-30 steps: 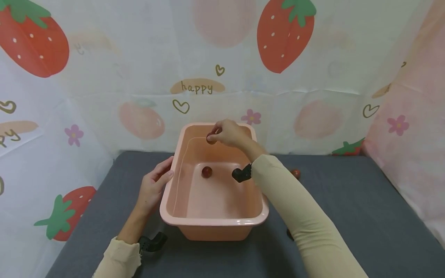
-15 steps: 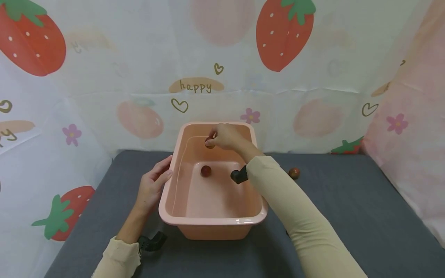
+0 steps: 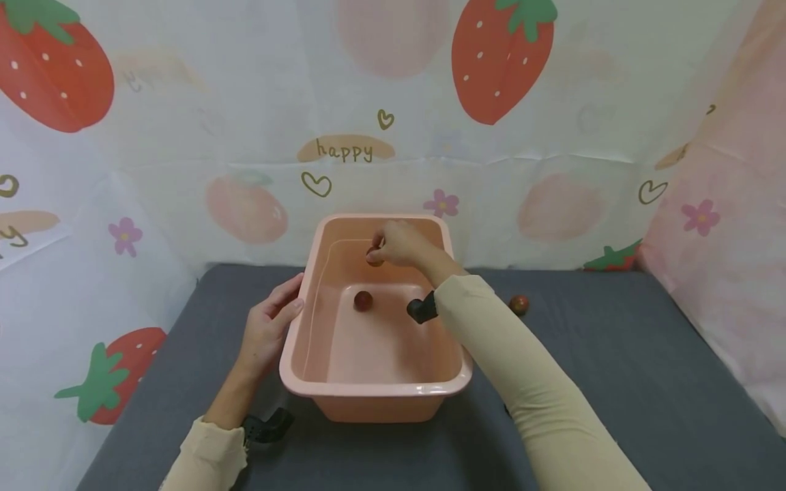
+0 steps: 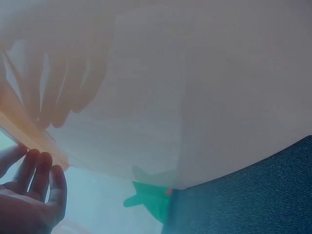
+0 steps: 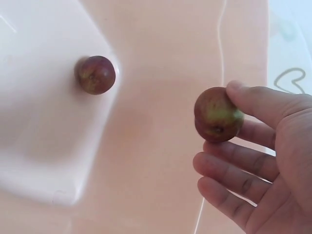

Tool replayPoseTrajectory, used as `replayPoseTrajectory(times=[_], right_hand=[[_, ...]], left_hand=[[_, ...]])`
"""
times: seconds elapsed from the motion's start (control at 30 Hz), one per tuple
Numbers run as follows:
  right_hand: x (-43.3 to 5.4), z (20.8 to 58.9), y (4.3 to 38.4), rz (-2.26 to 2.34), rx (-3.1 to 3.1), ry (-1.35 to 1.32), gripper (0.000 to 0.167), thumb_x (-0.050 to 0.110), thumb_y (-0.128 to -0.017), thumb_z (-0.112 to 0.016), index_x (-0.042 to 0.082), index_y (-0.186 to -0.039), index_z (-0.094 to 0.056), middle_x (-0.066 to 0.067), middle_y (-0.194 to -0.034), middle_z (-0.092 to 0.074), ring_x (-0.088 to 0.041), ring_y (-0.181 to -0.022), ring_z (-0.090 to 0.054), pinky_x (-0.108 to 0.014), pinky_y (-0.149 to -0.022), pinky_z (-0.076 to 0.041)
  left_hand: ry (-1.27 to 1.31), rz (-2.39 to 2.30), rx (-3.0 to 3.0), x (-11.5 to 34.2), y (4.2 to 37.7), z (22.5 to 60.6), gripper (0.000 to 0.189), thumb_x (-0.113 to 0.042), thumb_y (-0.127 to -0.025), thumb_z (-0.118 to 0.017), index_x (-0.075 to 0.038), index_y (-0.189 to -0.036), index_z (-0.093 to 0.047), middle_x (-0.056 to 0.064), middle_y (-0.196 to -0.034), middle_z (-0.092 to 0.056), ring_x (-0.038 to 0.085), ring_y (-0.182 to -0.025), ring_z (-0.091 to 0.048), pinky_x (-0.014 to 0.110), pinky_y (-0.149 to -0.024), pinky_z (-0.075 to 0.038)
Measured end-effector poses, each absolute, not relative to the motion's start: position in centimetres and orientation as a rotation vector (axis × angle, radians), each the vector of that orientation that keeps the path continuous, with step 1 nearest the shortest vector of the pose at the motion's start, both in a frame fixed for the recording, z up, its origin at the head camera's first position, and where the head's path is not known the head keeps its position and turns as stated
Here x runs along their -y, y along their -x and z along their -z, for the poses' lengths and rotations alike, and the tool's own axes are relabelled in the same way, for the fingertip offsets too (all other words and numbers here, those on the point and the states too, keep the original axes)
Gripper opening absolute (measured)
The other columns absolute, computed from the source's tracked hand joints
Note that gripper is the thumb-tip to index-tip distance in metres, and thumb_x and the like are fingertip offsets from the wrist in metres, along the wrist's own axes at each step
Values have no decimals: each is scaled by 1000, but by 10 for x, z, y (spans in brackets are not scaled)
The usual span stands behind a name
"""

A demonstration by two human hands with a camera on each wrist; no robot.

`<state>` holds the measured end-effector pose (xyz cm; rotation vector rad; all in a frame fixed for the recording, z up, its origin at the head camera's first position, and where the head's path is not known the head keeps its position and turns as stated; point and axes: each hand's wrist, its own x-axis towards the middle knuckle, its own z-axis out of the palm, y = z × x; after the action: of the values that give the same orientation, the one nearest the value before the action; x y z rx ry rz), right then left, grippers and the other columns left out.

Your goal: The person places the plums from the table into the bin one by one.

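Observation:
A pink plastic basin (image 3: 376,390) stands tilted in view at the middle of the table. My left hand (image 3: 270,327) rests against its left rim, fingertips touching the outer edge; the left wrist view shows these fingers (image 4: 43,170) loosely bent under the rim. Over the far part of the basin, my right hand (image 3: 402,244) pinches a reddish-green plum (image 5: 218,114) between thumb and forefinger, the other fingers spread below it. Another dark red plum (image 3: 363,301) lies on the basin floor, apart from the hand, also seen in the right wrist view.
A further plum (image 3: 518,305) lies on the dark grey table (image 3: 645,382), right of the basin beside the right sleeve (image 3: 522,348). A dark edge of something peeks out under that sleeve. A strawberry-printed cloth (image 3: 245,88) rises behind the table.
My right hand has lowered slightly into the basin with the plum. The right sleeve has shifted left, showing more of the plum on the table. The left hand stays at the rim.

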<state>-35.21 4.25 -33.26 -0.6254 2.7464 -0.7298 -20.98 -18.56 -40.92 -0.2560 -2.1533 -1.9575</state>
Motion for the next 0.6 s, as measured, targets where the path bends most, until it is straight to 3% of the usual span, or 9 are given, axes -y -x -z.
replayPoseTrajectory(times=[0.43, 0.6], right_hand=[[-45, 334, 353, 675, -2723, 655, 13, 27, -89, -72, 13, -90, -73, -1, -88, -73, -19, -86, -60, -28, -76, -50], [-46, 335, 352, 649, -2750, 650, 21, 30, -89, -72, 10, -96, -71, -3, -90, -69, -20, -84, -58, -27, -72, -47]], left_hand=[[274, 1945, 2148, 186, 210, 410, 45, -9, -99, -54, 2, -143, -46, 18, -140, -48, -7, -110, -57, 11, -88, -51], [274, 1942, 2151, 186, 210, 411, 46, -10, -99, -55, 1, -142, -47, 15, -139, -49, -6, -110, -58, 12, -87, -51]])
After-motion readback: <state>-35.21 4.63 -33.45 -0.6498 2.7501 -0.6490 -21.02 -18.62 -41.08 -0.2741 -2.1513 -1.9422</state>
